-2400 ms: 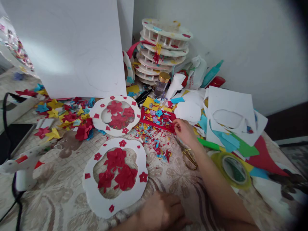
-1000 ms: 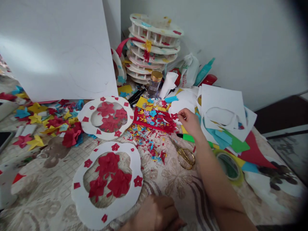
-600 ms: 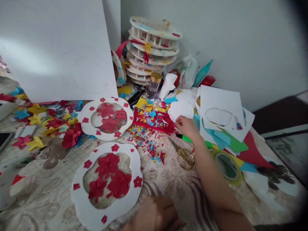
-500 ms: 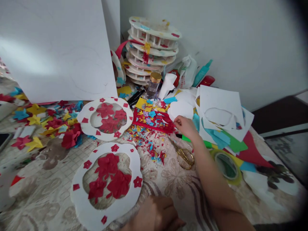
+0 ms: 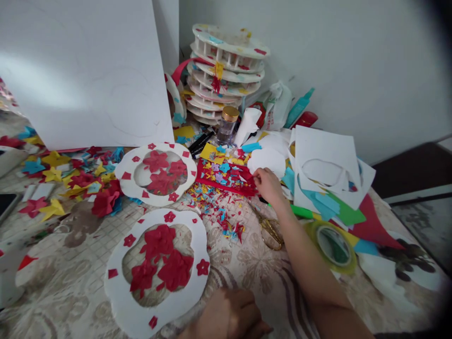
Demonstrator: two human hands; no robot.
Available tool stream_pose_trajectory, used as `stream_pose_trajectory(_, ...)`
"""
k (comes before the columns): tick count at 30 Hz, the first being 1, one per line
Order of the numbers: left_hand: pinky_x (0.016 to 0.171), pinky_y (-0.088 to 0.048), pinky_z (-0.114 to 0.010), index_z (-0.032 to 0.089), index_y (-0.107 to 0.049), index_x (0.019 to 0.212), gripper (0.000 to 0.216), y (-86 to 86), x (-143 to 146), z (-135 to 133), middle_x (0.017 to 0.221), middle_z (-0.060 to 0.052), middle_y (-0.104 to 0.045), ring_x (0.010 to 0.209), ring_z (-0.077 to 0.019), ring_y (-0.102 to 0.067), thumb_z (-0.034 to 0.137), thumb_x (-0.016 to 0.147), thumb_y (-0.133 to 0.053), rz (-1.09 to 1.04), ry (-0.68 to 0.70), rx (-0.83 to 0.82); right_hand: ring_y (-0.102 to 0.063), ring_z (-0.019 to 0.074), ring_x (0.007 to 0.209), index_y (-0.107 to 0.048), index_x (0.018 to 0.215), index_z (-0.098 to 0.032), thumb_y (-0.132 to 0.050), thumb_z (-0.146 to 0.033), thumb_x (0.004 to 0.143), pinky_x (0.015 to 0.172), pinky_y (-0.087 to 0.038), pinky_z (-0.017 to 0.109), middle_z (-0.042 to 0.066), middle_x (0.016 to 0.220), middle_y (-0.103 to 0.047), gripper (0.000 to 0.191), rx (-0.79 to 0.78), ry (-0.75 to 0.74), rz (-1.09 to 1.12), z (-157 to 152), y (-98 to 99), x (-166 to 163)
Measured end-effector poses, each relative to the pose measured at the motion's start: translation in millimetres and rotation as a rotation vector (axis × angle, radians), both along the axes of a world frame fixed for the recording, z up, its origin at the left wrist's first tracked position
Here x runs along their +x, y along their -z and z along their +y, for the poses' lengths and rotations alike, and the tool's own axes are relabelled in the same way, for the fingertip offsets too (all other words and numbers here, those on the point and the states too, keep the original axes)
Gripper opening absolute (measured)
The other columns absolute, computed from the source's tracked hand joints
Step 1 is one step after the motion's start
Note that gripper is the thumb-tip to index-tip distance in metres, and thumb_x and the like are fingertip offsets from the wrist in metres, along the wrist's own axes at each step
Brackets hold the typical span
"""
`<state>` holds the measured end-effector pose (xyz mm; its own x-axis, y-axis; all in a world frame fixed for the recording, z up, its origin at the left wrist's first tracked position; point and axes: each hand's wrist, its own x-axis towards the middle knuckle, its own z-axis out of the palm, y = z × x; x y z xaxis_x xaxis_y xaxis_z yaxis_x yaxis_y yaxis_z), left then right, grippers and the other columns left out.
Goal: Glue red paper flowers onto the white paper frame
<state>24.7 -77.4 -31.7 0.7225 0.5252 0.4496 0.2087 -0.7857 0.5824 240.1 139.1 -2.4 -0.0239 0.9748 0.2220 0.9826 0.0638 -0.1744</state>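
My right hand [image 5: 267, 185] reaches to the right end of a red paper sheet [image 5: 226, 178] strewn with small coloured cut-outs, its fingers pinched together on a small red scrap there. My left hand [image 5: 231, 315] rests curled on the patterned tablecloth near the bottom edge, beside the nearer white flower-shaped ring [image 5: 157, 270] that carries red paper flowers. A second such ring [image 5: 156, 173] lies behind it. Gold scissors [image 5: 269, 229] lie just under my right forearm.
A stack of white paper frames [image 5: 228, 70] and a gold-lidded jar [image 5: 228, 125] stand at the wall. White cut sheets [image 5: 326, 162], a tape roll [image 5: 332, 246] and coloured paper lie right. A white board [image 5: 84, 70] leans at left, with loose paper flowers [image 5: 81, 179] below.
My right hand lifted toward the white cut-out, then dropped back to the red sheet's right end. My left hand stayed put. The view shifted slightly.
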Motion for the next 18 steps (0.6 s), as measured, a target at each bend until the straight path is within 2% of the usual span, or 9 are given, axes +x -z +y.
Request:
stream_pose_trajectory(5,0.040,-0.028,-0.024,0.017,-0.050,0.063,0.037,-3.1,0.4,1.3,0.058,0.002,-0.053,0.047,-0.0075,-0.048,0.035,0.093,-0.036,-0.033,-0.012,-0.002,-0.055,0.0209,0.071,-0.061,0.081,-0.018,-0.048,-0.014,0.077,0.067,-0.040,0.031,0.007,0.078,-0.061,0.014,0.057,0.000,0.073,2.5,-2.0,6.4)
stream_pose_trajectory(9,0.042,-0.029,-0.023,0.017,-0.050,0.063,0.035,-3.2,0.4,1.1,0.058,0.002,-0.053,0.048,-0.0072,-0.049,0.035,0.091,-0.040,-0.003,-0.012,0.004,-0.055,0.0184,0.067,-0.061,0.078,-0.019,-0.048,-0.017,0.078,0.066,-0.040,0.029,0.005,0.075,-0.064,0.013,0.033,-0.018,0.175,2.8,-3.9,10.9)
stream_pose_trajectory(13,0.042,-0.029,-0.023,0.017,-0.051,0.064,0.034,-0.7,0.0,-0.1,0.058,0.002,-0.053,0.048,-0.0072,-0.049,0.037,0.091,-0.042,0.016,-0.005,-0.005,-0.056,0.0174,0.067,-0.062,0.089,-0.018,-0.051,-0.017,0.077,0.066,-0.042,0.029,0.005,0.081,-0.062,0.016,0.061,0.000,0.202,-0.7,-8.6,6.0)
stream_pose_trajectory(18,0.041,-0.028,-0.023,0.017,-0.051,0.065,0.033,1.7,-0.9,-1.5,0.059,0.003,-0.054,0.047,-0.0070,-0.049,0.037,0.090,-0.044,0.025,0.010,-0.013,-0.058,0.0175,0.077,-0.063,0.089,-0.019,-0.050,-0.016,0.080,0.072,-0.045,0.028,0.005,0.085,-0.060,0.016,0.031,-0.207,0.285,-4.7,-13.9,-18.4)
